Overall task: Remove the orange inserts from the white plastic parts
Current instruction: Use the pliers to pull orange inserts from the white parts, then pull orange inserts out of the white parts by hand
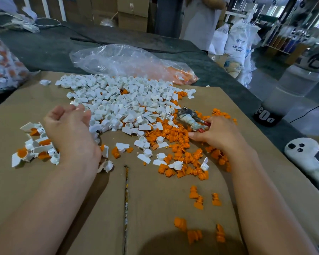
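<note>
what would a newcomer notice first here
A heap of white plastic parts covers the middle of the cardboard sheet, with loose orange inserts spread along its right and near side. The right hand grips red-handled pliers among the orange, and the left hand sits beside a small cluster of still-filled parts at left.

Near cardboard (155, 208) lies open, I can pass there. White parts pile (118, 100) blocks far centre, orange inserts (173, 137) crowd right, plastic bag (122, 59) beyond.
</note>
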